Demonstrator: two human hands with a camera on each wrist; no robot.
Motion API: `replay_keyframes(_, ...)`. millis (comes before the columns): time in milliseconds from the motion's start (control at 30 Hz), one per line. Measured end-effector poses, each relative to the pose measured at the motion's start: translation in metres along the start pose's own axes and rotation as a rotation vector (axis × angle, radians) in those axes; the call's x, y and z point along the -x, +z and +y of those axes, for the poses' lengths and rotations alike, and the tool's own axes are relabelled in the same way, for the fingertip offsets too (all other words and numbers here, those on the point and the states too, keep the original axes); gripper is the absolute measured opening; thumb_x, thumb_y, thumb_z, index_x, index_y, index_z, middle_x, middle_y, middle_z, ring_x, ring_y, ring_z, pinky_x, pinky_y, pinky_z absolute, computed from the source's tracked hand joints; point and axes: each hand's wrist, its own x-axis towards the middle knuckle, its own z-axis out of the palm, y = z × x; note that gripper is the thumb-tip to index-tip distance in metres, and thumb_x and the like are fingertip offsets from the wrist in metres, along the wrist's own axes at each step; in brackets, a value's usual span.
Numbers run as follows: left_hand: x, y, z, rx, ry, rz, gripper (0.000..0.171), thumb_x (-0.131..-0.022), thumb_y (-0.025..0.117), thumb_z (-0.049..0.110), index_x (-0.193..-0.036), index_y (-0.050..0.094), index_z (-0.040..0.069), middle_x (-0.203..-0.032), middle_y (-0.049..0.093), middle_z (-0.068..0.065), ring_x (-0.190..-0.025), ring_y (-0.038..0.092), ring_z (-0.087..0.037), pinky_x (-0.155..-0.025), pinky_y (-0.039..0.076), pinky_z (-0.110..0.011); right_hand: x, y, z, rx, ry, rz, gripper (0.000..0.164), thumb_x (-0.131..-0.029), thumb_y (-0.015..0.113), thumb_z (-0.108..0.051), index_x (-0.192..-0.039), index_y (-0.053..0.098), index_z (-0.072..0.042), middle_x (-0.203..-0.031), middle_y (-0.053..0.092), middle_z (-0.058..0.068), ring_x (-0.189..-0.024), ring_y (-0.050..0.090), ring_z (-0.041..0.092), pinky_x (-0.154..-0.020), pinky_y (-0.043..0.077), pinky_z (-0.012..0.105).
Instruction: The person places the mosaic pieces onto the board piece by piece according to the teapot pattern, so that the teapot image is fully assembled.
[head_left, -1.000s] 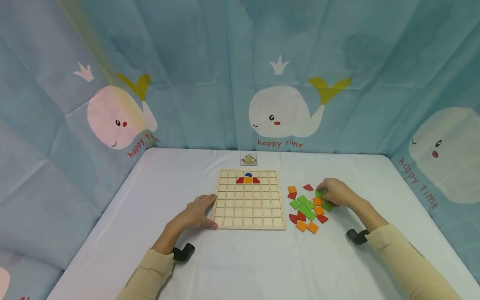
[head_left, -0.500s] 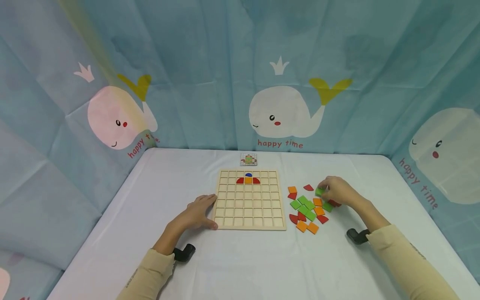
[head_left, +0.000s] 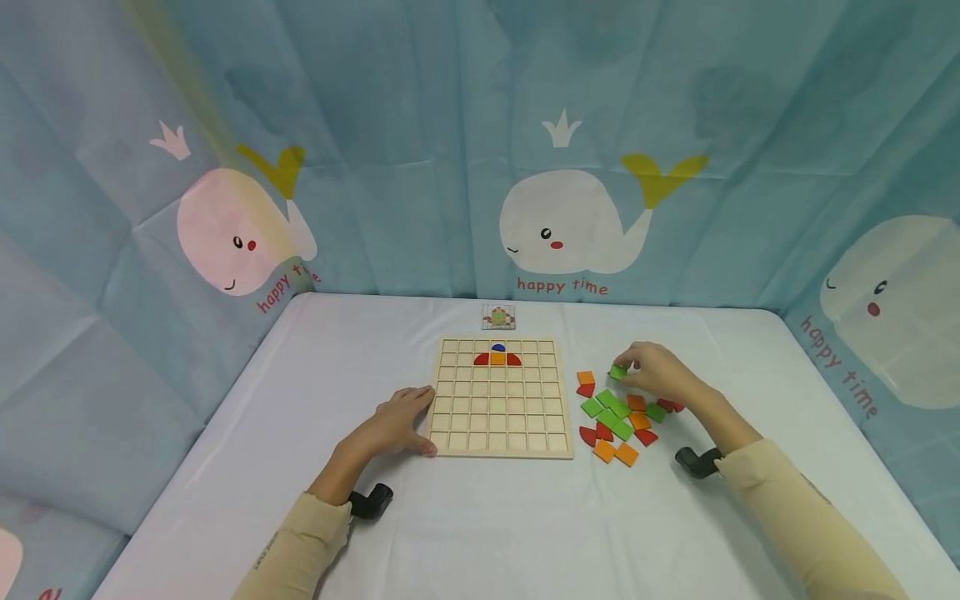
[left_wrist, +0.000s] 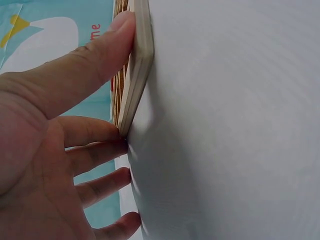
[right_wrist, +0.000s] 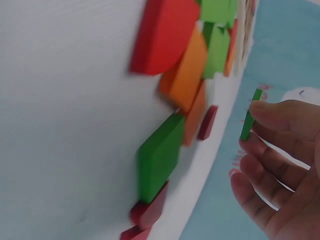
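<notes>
Between thumb and fingertips, my right hand [head_left: 657, 372] pinches a green square tile [right_wrist: 251, 114], raised off the cloth in the right wrist view. Beneath and beside it lie loose tiles: green squares [head_left: 606, 421], orange squares [head_left: 626, 454] and red quarter-circles [head_left: 645, 437]. My left hand [head_left: 392, 423] rests at the left edge of a wooden grid board [head_left: 516, 423]. Its thumb touches the near corner and its fingers are spread along the side. Near the board's top sit a blue half-round tile [head_left: 498, 347], an orange square [head_left: 497, 358] and two red quarter-circles [head_left: 482, 360].
A small pattern card [head_left: 498, 317] lies just behind the board. White cloth covers the table [head_left: 480, 533]. A blue curtain [head_left: 420, 167] with whale prints stands at the back and sides.
My right hand has lifted the green tile from the pile's far side and moved left with it, toward the board. The left hand stays at the board's edge.
</notes>
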Motion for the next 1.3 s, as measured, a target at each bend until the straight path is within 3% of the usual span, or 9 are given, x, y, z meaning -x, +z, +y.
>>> replay_keyframes(333,0.001,-0.001,0.001,-0.023,0.001,0.001,0.099,-0.072,0.085,0.03,-0.151,0.032,0.002,-0.158,0.031,-0.017,-0.146,0.024,-0.039,-0.113,0.024,-0.064,-0.017,0.004,-0.025,0.031,-0.085,0.01,0.027,-0.087,0.07,-0.013,-0.111,0.072,-0.002,-0.099,0.068,0.008,-0.091,0.061,0.024,-0.084,0.054,0.041)
replay_keyframes(800,0.005,-0.005,0.007,0.003,0.005,-0.015,0.099,-0.072,0.086,0.029,-0.15,0.033,0.001,-0.158,0.031,-0.018,-0.146,0.023,-0.04,-0.113,0.023,-0.064,-0.048,0.012,-0.072,0.064,-0.221,-0.012,0.028,-0.085,0.072,-0.012,-0.112,0.072,-0.002,-0.102,0.069,0.009,-0.099,0.064,0.031,-0.086,0.054,0.04)
replay_keyframes(1300,0.001,-0.001,0.0,-0.02,0.016,-0.003,0.098,-0.072,0.085,0.03,-0.151,0.033,0.002,-0.158,0.031,-0.017,-0.146,0.025,-0.04,-0.112,0.025,-0.065,-0.08,0.03,-0.118,0.108,-0.351,-0.038,0.025,-0.085,0.073,-0.013,-0.107,0.074,-0.002,-0.101,0.068,0.01,-0.097,0.064,0.026,-0.087,0.053,0.037)
